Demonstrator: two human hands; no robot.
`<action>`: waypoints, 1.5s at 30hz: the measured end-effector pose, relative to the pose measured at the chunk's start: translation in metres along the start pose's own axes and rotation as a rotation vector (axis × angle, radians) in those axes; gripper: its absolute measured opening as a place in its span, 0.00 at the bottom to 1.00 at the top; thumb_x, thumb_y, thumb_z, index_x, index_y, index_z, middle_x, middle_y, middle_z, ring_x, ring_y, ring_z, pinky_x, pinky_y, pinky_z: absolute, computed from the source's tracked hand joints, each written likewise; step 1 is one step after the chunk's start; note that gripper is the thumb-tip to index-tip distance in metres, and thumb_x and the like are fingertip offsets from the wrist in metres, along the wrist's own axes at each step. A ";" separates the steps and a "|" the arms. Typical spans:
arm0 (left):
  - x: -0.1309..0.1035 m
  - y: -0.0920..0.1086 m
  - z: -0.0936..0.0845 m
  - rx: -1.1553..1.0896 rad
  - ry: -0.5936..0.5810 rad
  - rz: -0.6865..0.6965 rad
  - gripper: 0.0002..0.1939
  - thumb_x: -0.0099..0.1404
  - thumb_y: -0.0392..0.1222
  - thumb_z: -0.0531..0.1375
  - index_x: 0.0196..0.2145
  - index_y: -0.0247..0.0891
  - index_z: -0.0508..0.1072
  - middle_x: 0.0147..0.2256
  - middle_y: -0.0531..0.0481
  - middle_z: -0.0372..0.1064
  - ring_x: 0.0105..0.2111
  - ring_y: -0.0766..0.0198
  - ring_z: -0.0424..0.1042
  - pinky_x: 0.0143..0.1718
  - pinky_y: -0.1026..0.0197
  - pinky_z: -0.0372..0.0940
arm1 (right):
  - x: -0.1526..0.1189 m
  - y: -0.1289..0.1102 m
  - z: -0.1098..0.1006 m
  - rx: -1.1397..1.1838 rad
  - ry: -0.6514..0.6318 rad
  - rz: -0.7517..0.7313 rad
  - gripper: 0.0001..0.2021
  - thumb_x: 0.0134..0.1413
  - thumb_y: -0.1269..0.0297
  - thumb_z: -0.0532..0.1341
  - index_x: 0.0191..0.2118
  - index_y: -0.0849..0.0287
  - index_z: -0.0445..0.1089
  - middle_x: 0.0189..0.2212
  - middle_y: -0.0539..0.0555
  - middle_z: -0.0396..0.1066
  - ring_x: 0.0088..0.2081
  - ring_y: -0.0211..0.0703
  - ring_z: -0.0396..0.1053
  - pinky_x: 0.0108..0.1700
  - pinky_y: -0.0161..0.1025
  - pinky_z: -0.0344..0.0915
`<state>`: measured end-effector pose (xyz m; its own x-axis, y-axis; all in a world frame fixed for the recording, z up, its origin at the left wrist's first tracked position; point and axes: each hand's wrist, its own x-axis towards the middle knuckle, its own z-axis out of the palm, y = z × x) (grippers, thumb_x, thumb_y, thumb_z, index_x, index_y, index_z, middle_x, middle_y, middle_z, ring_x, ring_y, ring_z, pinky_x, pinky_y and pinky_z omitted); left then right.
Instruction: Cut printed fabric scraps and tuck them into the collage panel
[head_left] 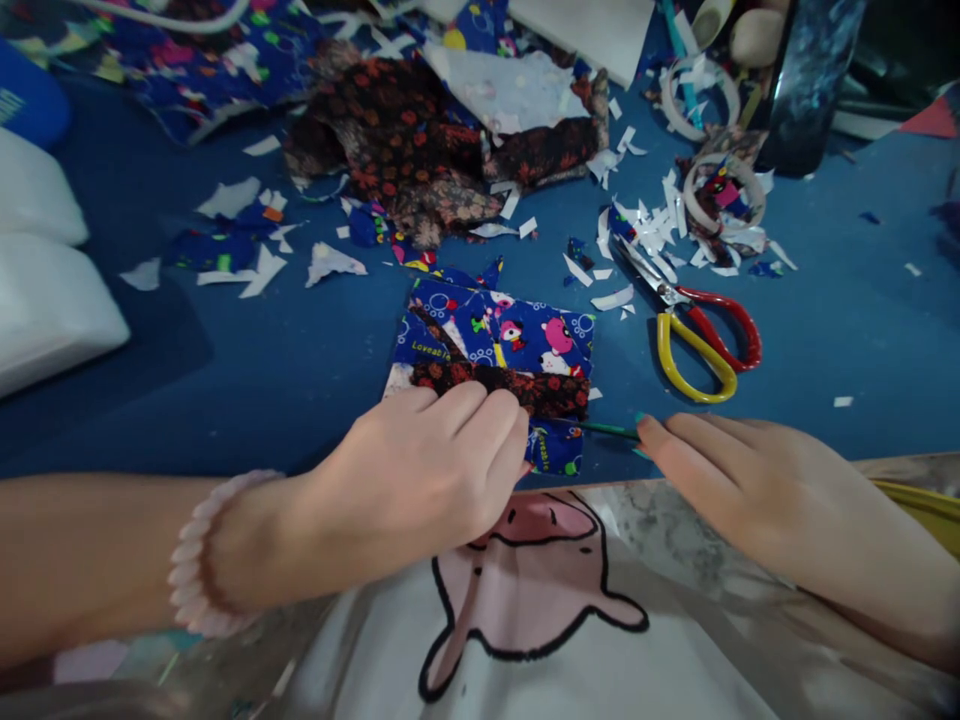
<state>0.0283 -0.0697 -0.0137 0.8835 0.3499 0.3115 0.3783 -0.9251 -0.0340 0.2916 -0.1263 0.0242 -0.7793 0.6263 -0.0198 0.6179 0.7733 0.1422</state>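
Note:
A rectangular piece covered in blue cartoon-print fabric (517, 330) lies at the table's near edge. Across it runs a dark strip of red-flowered fabric (555, 395). My left hand (442, 460) is closed over the piece's lower left part, knuckles up, its fingertips mostly hidden. To the right, my right hand (727, 475) pinches a thin dark-green tool (607, 430). That tool's slender end reaches over the lower part of the piece, just under the flowered strip; its exact kind is unclear. Scissors (675, 300) with one red and one yellow handle lie open beyond my right hand.
Crumpled flowered fabric (397, 130) and more blue print cloth (225, 70) are heaped at the back. White and blue scraps (330, 263) are scattered around. Tape rings (724, 195) and a dark phone-like slab (814, 85) stand back right; white rounded objects (52, 290) are at left.

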 end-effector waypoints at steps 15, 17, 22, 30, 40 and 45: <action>-0.001 0.001 0.003 -0.003 -0.007 0.003 0.09 0.66 0.37 0.58 0.34 0.28 0.77 0.25 0.46 0.70 0.22 0.57 0.71 0.14 0.58 0.60 | -0.001 -0.008 -0.008 -0.034 -0.029 0.017 0.15 0.54 0.82 0.48 0.43 0.70 0.69 0.26 0.57 0.70 0.20 0.44 0.66 0.21 0.40 0.54; -0.002 0.000 0.003 -0.003 -0.006 -0.001 0.10 0.66 0.37 0.58 0.35 0.28 0.77 0.26 0.45 0.71 0.23 0.56 0.72 0.14 0.57 0.60 | -0.001 -0.007 -0.009 -0.028 -0.013 0.014 0.15 0.55 0.83 0.49 0.43 0.71 0.69 0.26 0.58 0.71 0.22 0.45 0.68 0.22 0.41 0.55; -0.001 -0.001 0.002 -0.011 -0.024 -0.002 0.08 0.66 0.37 0.58 0.32 0.31 0.75 0.25 0.48 0.68 0.23 0.57 0.71 0.15 0.57 0.61 | 0.003 -0.005 -0.006 0.005 0.018 0.020 0.14 0.57 0.82 0.49 0.39 0.68 0.70 0.27 0.59 0.73 0.21 0.42 0.65 0.23 0.41 0.53; -0.001 -0.003 0.002 -0.004 -0.005 0.001 0.09 0.67 0.38 0.58 0.29 0.34 0.72 0.24 0.51 0.63 0.21 0.58 0.68 0.16 0.57 0.60 | 0.005 -0.008 0.001 -0.007 0.010 0.050 0.13 0.56 0.82 0.49 0.38 0.66 0.69 0.26 0.56 0.71 0.21 0.41 0.65 0.24 0.40 0.52; 0.000 -0.003 0.001 0.006 -0.011 0.008 0.07 0.65 0.38 0.60 0.29 0.34 0.72 0.24 0.50 0.63 0.21 0.59 0.67 0.16 0.58 0.58 | 0.005 -0.008 -0.001 -0.048 -0.008 0.037 0.16 0.57 0.83 0.47 0.41 0.68 0.70 0.26 0.56 0.72 0.21 0.41 0.65 0.24 0.39 0.54; 0.001 -0.004 -0.001 0.005 -0.018 0.009 0.10 0.67 0.39 0.58 0.27 0.37 0.70 0.23 0.51 0.62 0.21 0.59 0.66 0.16 0.57 0.57 | 0.008 -0.010 0.003 -0.037 0.018 0.049 0.15 0.58 0.83 0.48 0.40 0.69 0.70 0.26 0.56 0.72 0.21 0.41 0.67 0.22 0.39 0.55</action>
<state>0.0277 -0.0660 -0.0124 0.8917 0.3437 0.2945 0.3713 -0.9276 -0.0418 0.2793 -0.1283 0.0197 -0.7501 0.6613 0.0062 0.6514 0.7373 0.1788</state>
